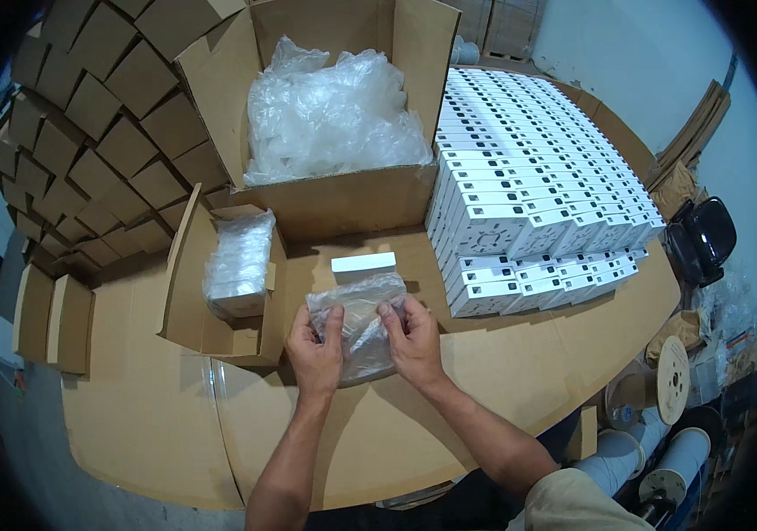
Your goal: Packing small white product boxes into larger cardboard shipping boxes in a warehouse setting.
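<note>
A clear plastic bag [365,350] is stretched between my two hands above the cardboard-covered table. My left hand [315,354] pinches its left side, thumb on top. On its right side, my right hand [416,343] grips it the same way. Whether anything lies inside the bag, I cannot tell. Just beyond it is a small white box [363,265]. Left of my left hand stands an open brown carton [185,274], partly filled with a row of plastic-wrapped packs [241,261].
A large open carton [334,199] heaped with clear plastic bags [330,115] stands at the back. Stacked white boxes [494,230] with printed patterns rise at the right. Many brown cartons [108,133] are piled at far left. Cable spools [672,380] lie beyond the table's right edge.
</note>
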A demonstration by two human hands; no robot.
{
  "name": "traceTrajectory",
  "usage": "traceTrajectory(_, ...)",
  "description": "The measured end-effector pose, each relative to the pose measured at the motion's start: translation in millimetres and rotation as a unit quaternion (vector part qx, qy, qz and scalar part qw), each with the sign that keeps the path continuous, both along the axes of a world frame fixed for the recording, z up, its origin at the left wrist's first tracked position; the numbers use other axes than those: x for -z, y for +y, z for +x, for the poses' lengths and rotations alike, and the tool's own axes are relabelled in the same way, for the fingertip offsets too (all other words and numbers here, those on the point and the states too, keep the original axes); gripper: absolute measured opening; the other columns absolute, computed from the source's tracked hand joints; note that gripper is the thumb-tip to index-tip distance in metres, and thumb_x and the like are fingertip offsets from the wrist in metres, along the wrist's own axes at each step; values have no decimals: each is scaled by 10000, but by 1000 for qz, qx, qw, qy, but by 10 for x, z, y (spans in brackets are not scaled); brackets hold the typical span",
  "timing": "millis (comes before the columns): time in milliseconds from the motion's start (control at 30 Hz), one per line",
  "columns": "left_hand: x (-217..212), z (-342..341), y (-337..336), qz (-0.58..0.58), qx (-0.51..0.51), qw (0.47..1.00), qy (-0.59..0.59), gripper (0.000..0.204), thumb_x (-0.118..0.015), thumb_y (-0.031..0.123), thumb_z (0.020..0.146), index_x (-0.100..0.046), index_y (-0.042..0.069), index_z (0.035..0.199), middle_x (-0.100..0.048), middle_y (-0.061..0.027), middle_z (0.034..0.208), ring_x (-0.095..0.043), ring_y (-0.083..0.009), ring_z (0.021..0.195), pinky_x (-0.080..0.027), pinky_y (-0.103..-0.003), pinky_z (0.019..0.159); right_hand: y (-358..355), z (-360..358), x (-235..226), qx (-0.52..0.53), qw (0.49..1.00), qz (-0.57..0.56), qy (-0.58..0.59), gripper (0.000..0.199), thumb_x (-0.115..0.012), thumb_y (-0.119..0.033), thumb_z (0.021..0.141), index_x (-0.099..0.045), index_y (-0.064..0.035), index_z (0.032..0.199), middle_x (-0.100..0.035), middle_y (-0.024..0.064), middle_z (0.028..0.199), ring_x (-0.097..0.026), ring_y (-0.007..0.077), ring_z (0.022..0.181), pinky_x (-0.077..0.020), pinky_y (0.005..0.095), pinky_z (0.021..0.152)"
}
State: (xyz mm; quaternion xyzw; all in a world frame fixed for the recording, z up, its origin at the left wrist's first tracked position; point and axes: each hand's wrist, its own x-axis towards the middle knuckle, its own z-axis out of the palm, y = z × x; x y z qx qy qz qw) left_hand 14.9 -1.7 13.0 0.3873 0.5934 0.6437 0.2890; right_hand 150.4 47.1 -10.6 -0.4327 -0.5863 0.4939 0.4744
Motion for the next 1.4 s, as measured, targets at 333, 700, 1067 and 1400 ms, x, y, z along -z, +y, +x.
traceTrajectory(333, -4, -101, -1, 34, 3, 999, -38, 221, -548, 206, 1064, -646, 8, 1059, -580, 35, 758, -465, -18, 612, -371, -212, 521, 5, 38, -147, -11, 995, -48, 84, 266, -615, -256, 1031, -656, -14, 928, -612, -23, 743, -515, 60, 669, -440, 263, 596)
traceTrajectory(700, 194, -107, 49, 68, -37, 991, 108, 266, -514, 245, 1078, -665, 26, 1072, -556, 38, 718, -429, -20, 573, -340, -217, 500, -26, -46, -216, 77, 993, 33, 78, 338, -544, -303, 1063, -673, -5, 969, -642, 15, 791, -589, 69, 679, -469, 259, 551)
traceTrajectory(1067, 136, -188, -23, -1, -28, 989, -146, 261, -522, 294, 1075, -627, 55, 1071, -623, 3, 863, -539, -29, 783, -427, -189, 671, 60, 1, -72, 127, 987, 97, -5, 328, -529, -239, 1062, -573, 25, 872, -568, 90, 676, -492, 123, 642, -438, 318, 589)
traceTrajectory(1400, 41, -63, -43, -26, 59, 997, -52, 215, -639, 211, 1018, -677, 1, 1002, -642, 18, 831, -556, -43, 748, -459, -225, 646, 23, 20, -42, 31, 999, 13, 23, 212, -625, -193, 1015, -662, 15, 1017, -594, 42, 673, -496, 50, 651, -445, 265, 575)
